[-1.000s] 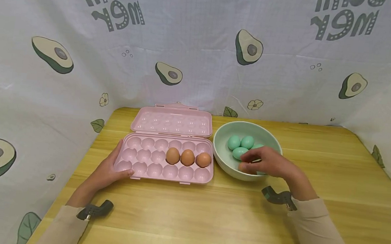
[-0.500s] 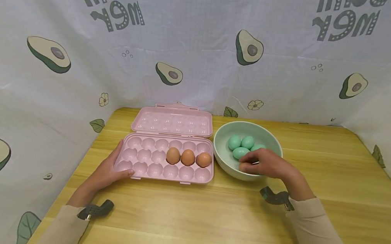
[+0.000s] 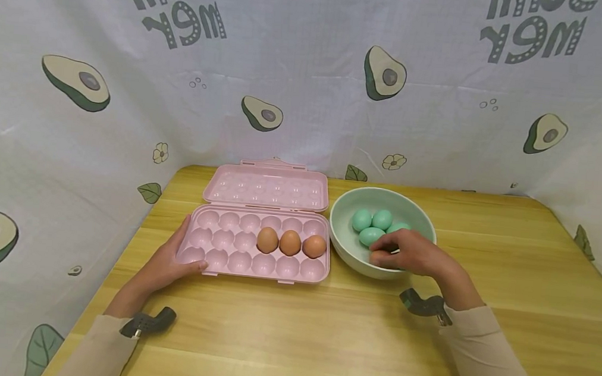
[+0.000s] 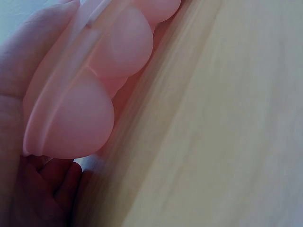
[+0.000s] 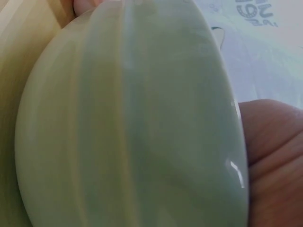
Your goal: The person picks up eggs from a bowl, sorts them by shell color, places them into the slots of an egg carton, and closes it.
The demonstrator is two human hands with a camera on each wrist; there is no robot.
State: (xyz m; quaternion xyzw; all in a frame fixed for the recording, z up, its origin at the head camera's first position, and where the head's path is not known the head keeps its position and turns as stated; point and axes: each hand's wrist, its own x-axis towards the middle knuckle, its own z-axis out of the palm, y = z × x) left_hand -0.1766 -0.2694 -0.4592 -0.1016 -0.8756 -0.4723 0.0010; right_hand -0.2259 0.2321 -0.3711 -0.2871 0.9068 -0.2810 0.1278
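Note:
My left hand (image 3: 165, 266) grips the left end of a pink egg tray (image 3: 199, 209), thumb over its front corner. In the left wrist view, the thumb (image 4: 33, 52) lies along the tray's rim and the other fingers curl beside its rounded cups (image 4: 80, 118). Three brown eggs (image 3: 289, 243) stand in the middle row, on the right side. My right hand (image 3: 413, 253) reaches into a pale green bowl (image 3: 346, 249), fingers curled round a mostly hidden brown egg (image 3: 378, 257). Several mint-green eggs (image 3: 371, 236) lie beside it. In the right wrist view, the bowl wall (image 5: 132, 118) hides the fingertips.
The tray's lid (image 3: 267, 186) lies open behind it. Tray and bowl stand close together on a wooden table (image 3: 288, 336). An avocado-print cloth (image 3: 318, 112) hangs behind and along the sides. A dark device (image 3: 422, 303) is strapped to each wrist.
My right hand has shifted slightly and its fingers have drawn closer together in the bowl. The left hand, tray and eggs have stayed in place.

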